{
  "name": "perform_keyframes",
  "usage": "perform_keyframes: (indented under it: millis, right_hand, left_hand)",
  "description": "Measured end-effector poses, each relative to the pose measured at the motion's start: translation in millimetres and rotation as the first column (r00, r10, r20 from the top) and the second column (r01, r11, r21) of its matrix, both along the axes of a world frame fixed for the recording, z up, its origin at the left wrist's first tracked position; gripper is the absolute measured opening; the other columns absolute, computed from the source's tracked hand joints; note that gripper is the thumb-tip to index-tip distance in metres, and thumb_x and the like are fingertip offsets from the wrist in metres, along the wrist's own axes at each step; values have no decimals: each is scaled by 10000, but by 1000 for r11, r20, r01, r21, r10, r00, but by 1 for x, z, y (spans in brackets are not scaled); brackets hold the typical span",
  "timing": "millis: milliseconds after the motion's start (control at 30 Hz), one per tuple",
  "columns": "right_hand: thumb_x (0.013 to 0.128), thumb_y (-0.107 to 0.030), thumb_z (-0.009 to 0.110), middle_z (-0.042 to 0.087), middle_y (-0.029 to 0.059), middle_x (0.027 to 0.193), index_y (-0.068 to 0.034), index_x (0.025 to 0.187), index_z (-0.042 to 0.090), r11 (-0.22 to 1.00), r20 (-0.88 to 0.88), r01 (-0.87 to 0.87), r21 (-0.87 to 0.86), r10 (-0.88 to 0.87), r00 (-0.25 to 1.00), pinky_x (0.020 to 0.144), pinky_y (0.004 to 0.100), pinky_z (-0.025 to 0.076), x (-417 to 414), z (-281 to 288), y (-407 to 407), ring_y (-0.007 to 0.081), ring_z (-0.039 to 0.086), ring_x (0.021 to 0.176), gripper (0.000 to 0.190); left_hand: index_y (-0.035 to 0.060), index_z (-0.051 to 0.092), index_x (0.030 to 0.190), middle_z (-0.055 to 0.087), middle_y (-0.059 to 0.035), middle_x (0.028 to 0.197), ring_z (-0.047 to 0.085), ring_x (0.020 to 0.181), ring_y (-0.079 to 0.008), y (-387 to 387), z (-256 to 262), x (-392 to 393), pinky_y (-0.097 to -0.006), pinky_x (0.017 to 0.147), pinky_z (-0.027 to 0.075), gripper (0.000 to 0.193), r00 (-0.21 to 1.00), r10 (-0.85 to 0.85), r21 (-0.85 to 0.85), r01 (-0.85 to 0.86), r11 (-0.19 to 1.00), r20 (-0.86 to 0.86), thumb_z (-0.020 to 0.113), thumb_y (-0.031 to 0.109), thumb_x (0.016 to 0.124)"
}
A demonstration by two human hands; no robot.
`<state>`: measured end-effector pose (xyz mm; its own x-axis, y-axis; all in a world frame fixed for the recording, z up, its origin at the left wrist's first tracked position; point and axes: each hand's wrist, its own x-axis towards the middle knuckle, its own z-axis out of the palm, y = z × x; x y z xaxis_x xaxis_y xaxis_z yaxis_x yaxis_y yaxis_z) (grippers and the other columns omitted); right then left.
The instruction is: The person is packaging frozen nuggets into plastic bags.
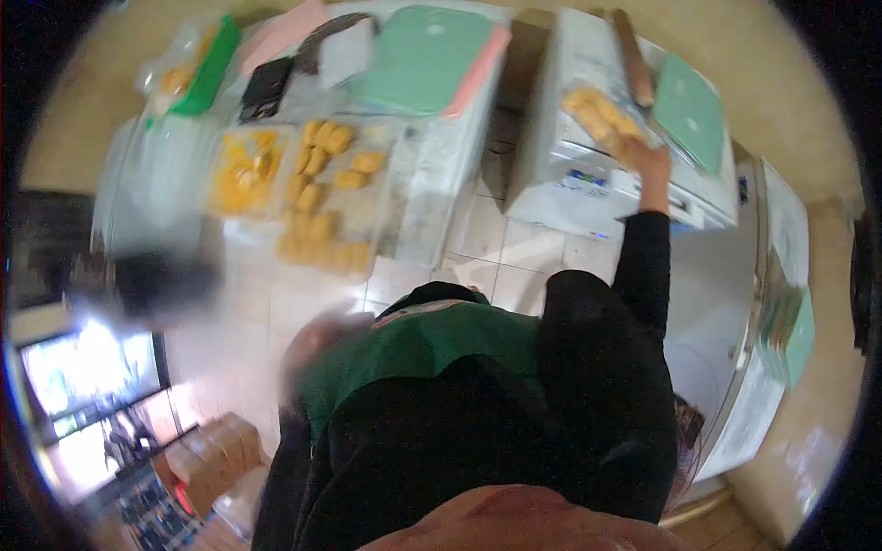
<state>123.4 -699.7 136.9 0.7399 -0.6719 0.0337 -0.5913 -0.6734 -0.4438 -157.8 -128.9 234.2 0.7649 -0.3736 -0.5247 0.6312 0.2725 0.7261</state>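
My right hand (pixel 646 164) reaches out to a white chest freezer (pixel 592 186) and grips the near end of a transparent tray of golden-brown food pieces (pixel 598 113) on its top. My left hand (pixel 320 341), blurred, hangs low beside my green apron (pixel 441 337); its fingers are hard to make out. In front of me a large transparent tray (pixel 355 210) carries several golden food rolls (pixel 329 138). Beside it stands a container of yellow-orange food (pixel 247 172).
Green boards (pixel 431 58) lie at the table's back, near a black phone-like object (pixel 265 89). Another green board (pixel 689 110) and a brown bar (pixel 630 58) rest on the freezer. A second white appliance (pixel 716 275) stands right. A lit screen (pixel 93 372) and cardboard boxes (pixel 210 454) are lower left.
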Motion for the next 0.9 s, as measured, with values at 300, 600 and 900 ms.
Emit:
perform_keyframes:
  millis: [300, 600, 900]
  right_hand:
    - [655, -385, 717, 640, 157, 820, -28, 899, 628, 945, 301, -302, -128, 327, 896, 701, 386, 479, -4, 94, 103, 321, 614, 753, 442]
    - [717, -135, 628, 363, 147, 1339, -216, 1309, 369, 687, 342, -662, -298, 725, 598, 995, 450, 301, 57, 85, 259, 312, 334, 1239, 651]
    - [784, -155, 511, 551, 96, 1122, -136, 1112, 547, 366, -2, -795, -484, 908, 419, 911, 488, 364, 117, 62, 439, 263, 483, 1094, 331]
  left_hand:
    - [19, 616, 948, 628, -86, 845, 575, 853, -154, 8, 5, -18, -284, 735, 455, 251, 962, 271, 55, -272, 961, 21, 655, 169, 751]
    - [119, 495, 841, 523, -22, 786, 558, 779, -185, 93, -80, -84, -365, 733, 476, 194, 732, 631, 19, -657, 754, 256, 569, 299, 835]
    - [158, 517, 882, 533, 22, 816, 541, 774, -157, 164, -63, -109, -328, 740, 442, 165, 553, 828, -87, -824, 560, 94, 549, 316, 846]
